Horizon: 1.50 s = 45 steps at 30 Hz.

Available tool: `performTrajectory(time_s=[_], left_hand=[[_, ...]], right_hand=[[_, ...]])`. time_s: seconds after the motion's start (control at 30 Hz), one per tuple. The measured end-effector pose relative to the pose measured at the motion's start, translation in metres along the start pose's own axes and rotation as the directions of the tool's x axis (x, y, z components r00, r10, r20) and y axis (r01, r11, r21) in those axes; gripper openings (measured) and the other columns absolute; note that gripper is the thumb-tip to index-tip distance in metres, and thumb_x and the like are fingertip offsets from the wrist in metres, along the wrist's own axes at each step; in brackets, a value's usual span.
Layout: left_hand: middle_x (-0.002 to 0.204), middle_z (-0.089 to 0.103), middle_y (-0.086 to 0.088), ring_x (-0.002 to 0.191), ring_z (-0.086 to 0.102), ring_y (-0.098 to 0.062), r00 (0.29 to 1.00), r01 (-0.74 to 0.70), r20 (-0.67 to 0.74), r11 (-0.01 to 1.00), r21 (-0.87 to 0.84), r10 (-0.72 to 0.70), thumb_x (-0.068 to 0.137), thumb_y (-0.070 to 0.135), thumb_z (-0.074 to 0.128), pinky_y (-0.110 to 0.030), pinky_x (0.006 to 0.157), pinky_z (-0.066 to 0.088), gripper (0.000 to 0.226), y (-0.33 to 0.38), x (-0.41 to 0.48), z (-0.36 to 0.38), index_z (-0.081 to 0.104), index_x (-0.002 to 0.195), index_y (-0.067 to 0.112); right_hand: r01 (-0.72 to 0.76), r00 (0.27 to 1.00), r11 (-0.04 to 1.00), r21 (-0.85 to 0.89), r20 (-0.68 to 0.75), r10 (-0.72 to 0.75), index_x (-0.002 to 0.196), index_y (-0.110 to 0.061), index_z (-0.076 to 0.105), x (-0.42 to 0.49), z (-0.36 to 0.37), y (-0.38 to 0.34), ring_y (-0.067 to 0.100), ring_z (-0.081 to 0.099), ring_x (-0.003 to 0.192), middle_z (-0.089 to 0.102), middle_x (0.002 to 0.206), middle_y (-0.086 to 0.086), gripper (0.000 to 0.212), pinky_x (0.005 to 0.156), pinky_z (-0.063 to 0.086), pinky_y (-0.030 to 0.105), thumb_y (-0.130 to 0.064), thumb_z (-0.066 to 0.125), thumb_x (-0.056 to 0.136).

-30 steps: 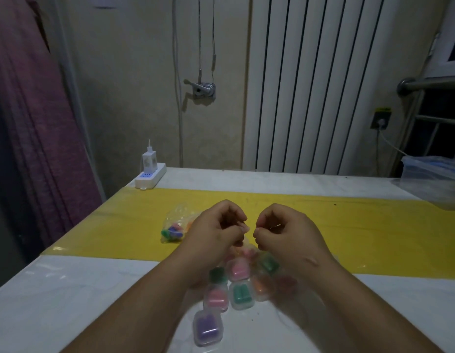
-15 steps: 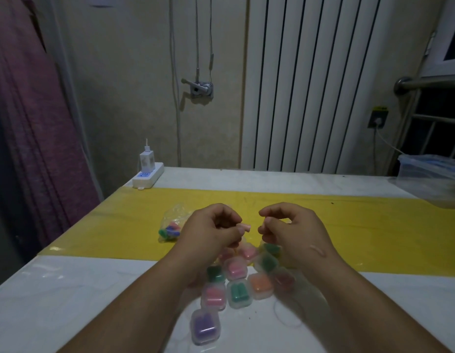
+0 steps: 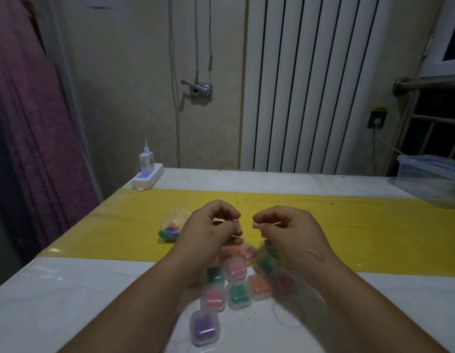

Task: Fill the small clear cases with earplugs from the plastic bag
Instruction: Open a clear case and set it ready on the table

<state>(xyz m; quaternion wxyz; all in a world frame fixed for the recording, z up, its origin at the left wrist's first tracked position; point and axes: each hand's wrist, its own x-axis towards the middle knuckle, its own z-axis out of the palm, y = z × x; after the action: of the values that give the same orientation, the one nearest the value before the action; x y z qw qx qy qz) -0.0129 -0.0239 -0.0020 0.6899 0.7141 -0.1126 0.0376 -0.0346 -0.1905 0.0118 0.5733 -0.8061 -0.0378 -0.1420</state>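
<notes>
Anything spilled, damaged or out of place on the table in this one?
Nothing stands out. The filled cases lie in a loose cluster on the table, the purple case a little apart at the near end. The bag lies on the yellow strip; I see no loose earplugs around it.

A table [image 3: 68, 289] fills the lower frame, with a band [image 3: 374, 238] running across it from left to right. The cases [image 3: 236, 270] cluster at lower centre, some on the band's near edge and some before it. The bag [image 3: 170, 225] lies on the band, up and left of them. The left hand [image 3: 208, 235] and right hand [image 3: 292, 233] hang apart above the cluster. A power strip [image 3: 147, 178] lies at the far left corner and a box [image 3: 430, 174] at the right edge.
</notes>
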Motion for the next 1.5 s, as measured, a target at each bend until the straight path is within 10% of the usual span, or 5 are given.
performTrajectory(time_s=[0.57, 1.1, 1.5], left_hand=[[0.082, 0.074, -0.005, 0.080, 0.071, -0.026, 0.999, -0.043, -0.007, 0.988, 0.147, 0.044, 0.090, 0.007, 0.066, -0.045, 0.083, 0.059, 0.010, 0.003, -0.004, 0.004, 0.072, 0.087, 0.015], [0.084, 0.071, -0.012, 0.077, 0.071, -0.028, 0.997, 0.012, -0.078, 0.997, 0.076, -0.006, 0.089, 0.011, 0.068, -0.049, 0.080, 0.059, 0.004, 0.005, -0.007, 0.011, 0.065, 0.088, 0.008], [0.083, 0.067, 0.015, 0.081, 0.063, -0.006, 0.987, -0.145, 0.135, 0.805, 0.575, 0.081, 0.090, 0.019, 0.065, -0.023, 0.067, 0.051, 0.011, 0.015, 0.004, 0.031, 0.069, 0.089, 0.030]], right_hand=[[-0.078, 0.987, 0.987, 0.143, 0.152, 0.056, 0.101, -0.011, 0.061, -0.002, 0.003, 0.000, 0.013, 0.064, 0.060, 0.074, 0.081, 0.014, 0.029, 0.056, 0.052, 0.024, 0.002, 0.076, 0.079], [-0.081, 0.995, 0.995, 0.059, 0.063, 0.078, 0.076, -0.004, 0.067, 0.001, -0.008, 0.001, 0.019, 0.061, 0.057, 0.073, 0.074, 0.012, 0.016, 0.056, 0.055, 0.032, -0.007, 0.082, 0.075], [-0.141, 0.985, 0.990, 0.013, -0.101, 0.141, 0.071, -0.002, 0.068, 0.022, -0.059, 0.012, 0.024, 0.073, 0.078, 0.075, 0.072, 0.008, 0.013, 0.069, 0.061, 0.034, 0.005, 0.076, 0.077]])
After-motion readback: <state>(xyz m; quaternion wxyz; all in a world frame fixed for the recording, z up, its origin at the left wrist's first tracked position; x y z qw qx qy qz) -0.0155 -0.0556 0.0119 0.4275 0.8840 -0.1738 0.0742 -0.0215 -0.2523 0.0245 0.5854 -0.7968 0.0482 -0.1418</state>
